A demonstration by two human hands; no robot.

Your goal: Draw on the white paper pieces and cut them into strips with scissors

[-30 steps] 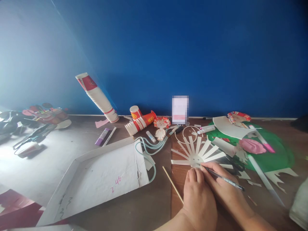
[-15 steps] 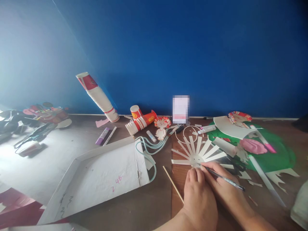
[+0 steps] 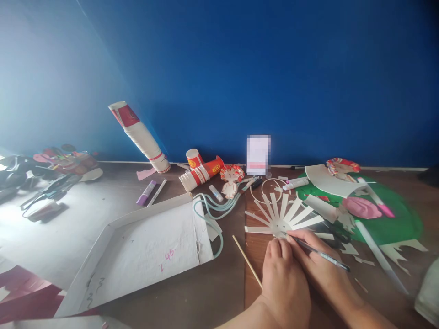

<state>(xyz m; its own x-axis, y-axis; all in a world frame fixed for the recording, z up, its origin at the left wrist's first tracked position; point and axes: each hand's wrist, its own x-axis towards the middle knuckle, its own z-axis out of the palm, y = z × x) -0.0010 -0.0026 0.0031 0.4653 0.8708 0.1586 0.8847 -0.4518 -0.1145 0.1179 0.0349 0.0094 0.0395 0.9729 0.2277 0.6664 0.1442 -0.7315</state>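
Observation:
A white paper cup cut into strips (image 3: 281, 225) lies with its strips fanned out and small eye marks on its round base. My left hand (image 3: 286, 278) is closed at its near edge, fingers curled against it; the fingertips are partly hidden. A pen (image 3: 324, 256) sits in the closed fingers of my right hand (image 3: 318, 265), its tip touching the round base. Both hands rest side by side. Just left of them lies a thin wooden stick (image 3: 247, 262). Beyond the strips stands a paper doll (image 3: 229, 183) with red-and-white curled hair.
A white box lid (image 3: 137, 256) lies left. Stacked paper cups (image 3: 144, 141) lean on the blue wall, near red cups (image 3: 202, 176). Right are a green sheet (image 3: 401, 224), markers (image 3: 377, 198), a pink paper piece (image 3: 361, 208) and scraps. Pale blue cords (image 3: 219, 210) run beside the lid.
Almost nothing differs. Both hands, the pen and the cut cup keep their places; the whole view shifts very slightly.

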